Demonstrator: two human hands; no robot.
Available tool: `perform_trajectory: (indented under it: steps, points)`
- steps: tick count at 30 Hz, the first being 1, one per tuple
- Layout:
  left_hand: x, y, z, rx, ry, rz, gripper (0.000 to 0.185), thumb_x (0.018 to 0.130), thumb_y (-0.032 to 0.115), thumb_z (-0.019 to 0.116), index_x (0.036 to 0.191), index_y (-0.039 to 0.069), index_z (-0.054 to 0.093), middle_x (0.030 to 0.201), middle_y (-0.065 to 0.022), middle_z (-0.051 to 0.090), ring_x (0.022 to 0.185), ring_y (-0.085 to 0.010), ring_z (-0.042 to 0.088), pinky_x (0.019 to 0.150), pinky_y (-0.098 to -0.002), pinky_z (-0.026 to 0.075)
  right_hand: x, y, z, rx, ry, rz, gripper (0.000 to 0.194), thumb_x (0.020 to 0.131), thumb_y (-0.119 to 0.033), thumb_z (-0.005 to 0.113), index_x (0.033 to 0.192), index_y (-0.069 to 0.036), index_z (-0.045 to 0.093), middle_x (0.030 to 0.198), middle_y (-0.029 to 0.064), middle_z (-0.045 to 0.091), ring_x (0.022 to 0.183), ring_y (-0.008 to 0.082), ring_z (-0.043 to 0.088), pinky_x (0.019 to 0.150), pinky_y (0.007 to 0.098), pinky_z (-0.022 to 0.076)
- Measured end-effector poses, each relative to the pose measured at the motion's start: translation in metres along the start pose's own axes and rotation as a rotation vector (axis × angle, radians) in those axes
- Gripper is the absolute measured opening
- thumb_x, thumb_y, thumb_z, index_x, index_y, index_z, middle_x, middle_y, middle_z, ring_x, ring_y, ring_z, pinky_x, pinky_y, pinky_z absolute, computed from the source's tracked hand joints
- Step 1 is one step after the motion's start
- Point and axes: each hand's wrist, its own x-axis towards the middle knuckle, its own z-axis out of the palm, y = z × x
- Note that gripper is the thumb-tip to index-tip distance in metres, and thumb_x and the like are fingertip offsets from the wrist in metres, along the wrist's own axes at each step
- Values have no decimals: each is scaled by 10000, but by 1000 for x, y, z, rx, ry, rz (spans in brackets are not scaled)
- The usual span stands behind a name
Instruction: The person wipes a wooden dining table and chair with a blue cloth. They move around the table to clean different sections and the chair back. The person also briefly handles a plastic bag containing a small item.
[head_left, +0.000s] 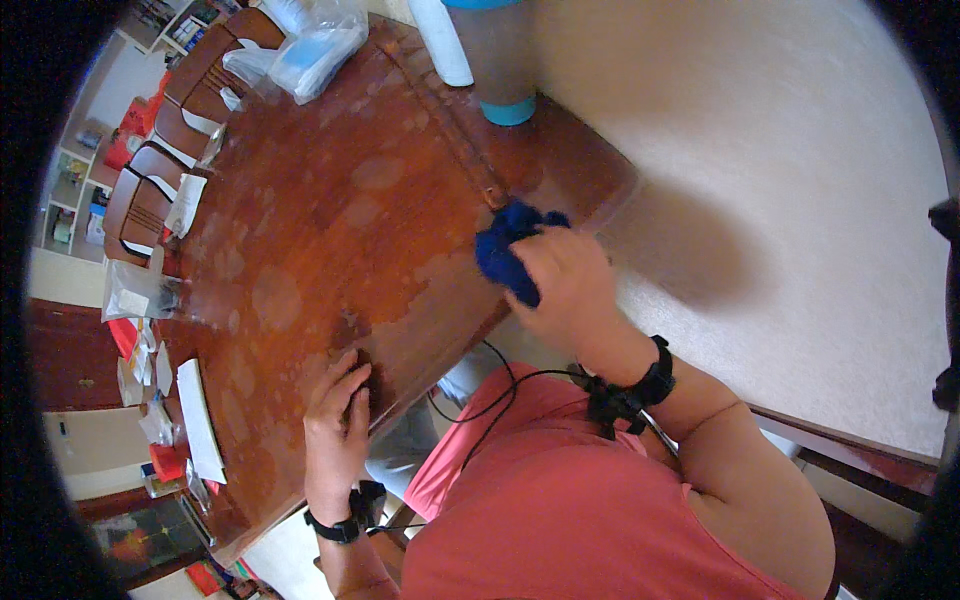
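Note:
A bunched dark blue cloth (504, 251) is gripped in my right hand (571, 281), pressed against the table near its right edge, close to the wall. The wooden table (330, 217) is reddish brown and glossy, with pale blotches and a dull strip along the near edge. My left hand (337, 409) rests on the tabletop near that edge, fingers slightly curled and apart, with nothing visible in it. Both wrists wear black straps, and a black cable runs from the right one across my lap.
A large tumbler-like container (499, 67) with turquoise ends stands by the wall (787, 187), beside a white roll (444, 45). Plastic bags (319, 56) lie at the far end. Along the left side are a white flat box (201, 420), a red container (166, 461) and wooden chairs (139, 206).

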Motion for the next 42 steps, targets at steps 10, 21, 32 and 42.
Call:
perform_trajectory:
  steps: [10, 21, 32, 42]
  points:
    - [-23, -25, 39, -99, 325, -45, 176, 885, -51, 546, 1012, -6, 658, 1132, -191, 671, 1179, -361, 607, 1050, -452, 432, 9, -96, 59, 349, -274, -480, 195, 711, -211, 655, 841, -65, 653, 854, 94, 667, 876, 264, 630, 806, 398, 477]
    - [-22, -21, 39, 8, 258, 5, 231, 868, -3, 583, 1085, 7, 661, 1189, -186, 645, 1173, -364, 584, 1028, -440, 433, -79, -3, 15, 757, -171, 113, 481, 758, -303, 790, 1160, -91, 632, 1064, 100, 663, 1020, 269, 627, 921, 409, 495]
    - [-24, -25, 42, 136, 198, 25, 275, 896, -3, 543, 1159, -27, 621, 1247, -228, 588, 1214, -391, 532, 1066, -469, 388, -40, 32, 89, 1192, 843, 1050, 558, 992, -281, 559, 1445, -6, 383, 1319, 170, 548, 1195, 293, 520, 1061, 379, 384]
    - [-23, -25, 50, 250, 245, 57, 298, 887, 8, 501, 1164, -15, 608, 1199, -221, 564, 1170, -406, 531, 1015, -492, 404, -79, 104, 183, 855, 881, 1329, 545, 994, -312, 547, 1389, 45, 430, 1265, 268, 581, 1146, 393, 560, 1037, 420, 407]
